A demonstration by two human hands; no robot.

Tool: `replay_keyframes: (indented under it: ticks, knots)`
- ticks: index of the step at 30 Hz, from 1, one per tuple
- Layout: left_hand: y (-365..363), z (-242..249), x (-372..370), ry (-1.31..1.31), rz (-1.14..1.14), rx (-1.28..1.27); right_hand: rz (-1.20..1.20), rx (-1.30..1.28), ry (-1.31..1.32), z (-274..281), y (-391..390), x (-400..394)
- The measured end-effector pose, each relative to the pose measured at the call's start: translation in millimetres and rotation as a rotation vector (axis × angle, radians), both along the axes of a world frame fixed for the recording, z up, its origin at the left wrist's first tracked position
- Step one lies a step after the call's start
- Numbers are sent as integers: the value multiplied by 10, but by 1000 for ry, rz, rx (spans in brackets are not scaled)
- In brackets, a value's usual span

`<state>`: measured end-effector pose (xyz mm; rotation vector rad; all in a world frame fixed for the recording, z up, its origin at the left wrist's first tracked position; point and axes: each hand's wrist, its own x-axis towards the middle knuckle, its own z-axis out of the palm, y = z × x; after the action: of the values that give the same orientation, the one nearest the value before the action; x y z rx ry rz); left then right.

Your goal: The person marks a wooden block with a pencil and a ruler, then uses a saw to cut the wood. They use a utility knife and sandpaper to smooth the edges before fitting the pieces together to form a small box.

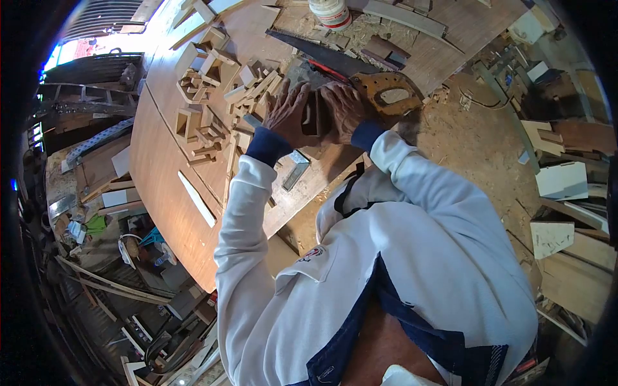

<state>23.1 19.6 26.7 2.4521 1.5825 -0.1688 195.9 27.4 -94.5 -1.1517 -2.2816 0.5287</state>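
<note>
My left hand and my right hand are side by side at the edge of the workbench. Between them is a small brown wooden box-like piece with a dark hollow, gripped from both sides; the fingers point away from me and partly cover it. Right of my right hand lies a handsaw with a wooden handle, its dark blade running up to the left. A red, thin tool rests just beyond my fingers. Near my left wrist lies a try square.
On the workbench, small wooden frames and loose wood blocks crowd the left. A white bucket stands at the far side. A pale wood strip lies nearer. Boards lean at the right above the dusty floor.
</note>
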Motion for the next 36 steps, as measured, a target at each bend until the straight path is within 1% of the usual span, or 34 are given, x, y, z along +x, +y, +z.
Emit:
replay_keyframes:
  ticks: [2,3,5,12,14,21,23,27,29,30,32,33,35,36]
  knots:
    - [1,-29,-11,-19,-26,22,-12,77,-19,-58,-12,-11]
    - [-1,-40,-14,-35,-48,41,-16,75,-19,-10,-13,-6]
    - [9,-60,-26,-53,-49,40,1,-28,-9,88,-7,6]
    - [59,-92,-72,-103,-99,67,7,-8,63,30,5,-20]
    - [66,-96,-66,-101,-88,64,15,26,-28,-3,16,-21]
    - [54,-124,-72,-135,-81,74,13,72,8,16,48,-16]
    - [58,-148,-81,-149,-83,81,97,-16,-59,38,85,21]
    - [48,-145,-71,-132,-82,81,63,6,-123,-22,61,3]
    - [57,-140,-67,-129,-86,89,6,114,1,-70,47,-19]
    - [52,-139,-69,-124,-90,95,8,109,1,-87,36,-25]
    - [48,-156,-74,-127,-86,92,-13,184,-91,-125,23,-20]
    - [50,-153,-70,-130,-84,92,-11,179,-90,-135,12,-24]
    - [64,-145,-68,-126,-83,86,-11,175,-347,-151,-7,-30]
    - [55,-143,-67,-121,-82,82,-8,171,-346,-61,-10,-21]
